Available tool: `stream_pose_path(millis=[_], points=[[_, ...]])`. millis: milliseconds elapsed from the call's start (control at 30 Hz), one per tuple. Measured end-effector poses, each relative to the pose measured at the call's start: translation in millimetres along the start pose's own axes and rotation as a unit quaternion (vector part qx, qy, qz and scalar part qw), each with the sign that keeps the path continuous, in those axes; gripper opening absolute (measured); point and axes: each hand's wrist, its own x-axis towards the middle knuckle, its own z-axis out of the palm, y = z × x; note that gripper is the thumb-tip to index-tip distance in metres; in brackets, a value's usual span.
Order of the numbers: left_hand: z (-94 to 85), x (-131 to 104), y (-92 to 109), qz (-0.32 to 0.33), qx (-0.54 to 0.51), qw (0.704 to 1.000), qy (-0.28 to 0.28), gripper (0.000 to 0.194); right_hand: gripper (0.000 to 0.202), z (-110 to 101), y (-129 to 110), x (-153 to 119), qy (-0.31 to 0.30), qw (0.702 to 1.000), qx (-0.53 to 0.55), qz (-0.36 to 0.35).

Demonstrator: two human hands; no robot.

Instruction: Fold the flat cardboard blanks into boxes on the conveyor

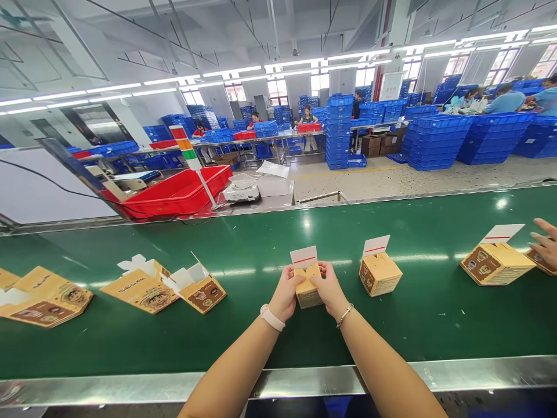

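A small yellow-brown carton [309,297] stands on the green conveyor belt [278,342], its white flap with a red line raised at the back. My left hand [288,292] grips its left side, thumb on the top panels. On the right side my right hand [329,288] holds the same carton, thumb also on top. A similar carton [380,274] with a raised flap sits to the right, and another [498,263] lies farther right. Left of my hands are an open carton [203,295], a second open one [145,290] and a third [47,296] at the far left.
Another person's hand [545,242] touches a carton at the right edge. Beyond the belt are a red bin [174,194], a white scale [242,189] and a signal light [186,148]. Stacked blue crates [339,133] and seated people are farther back.
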Motion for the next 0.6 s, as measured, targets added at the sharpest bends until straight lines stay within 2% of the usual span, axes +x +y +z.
stream_pose_path(millis=[167, 267, 433, 600], points=[[15.7, 6, -1, -0.037, 0.023, 0.999, -0.027, 0.035, 0.038, -10, -2, 4, -0.02, 0.999, 0.031, 0.013], [15.3, 6, -3, -0.027, 0.032, 0.998, -0.055, 0.03, 0.036, -17, -5, 7, -0.027, 0.999, 0.042, 0.008], [7.6, 5, -7, -0.001, 0.047, 0.995, -0.087, 0.035, 0.029, -25, -14, 10, -0.018, 0.999, 0.035, 0.016], [18.4, 11, -4, -0.033, 0.078, 0.991, -0.101, 0.03, 0.028, -35, -19, 16, 0.005, 1.0, -0.011, -0.01]])
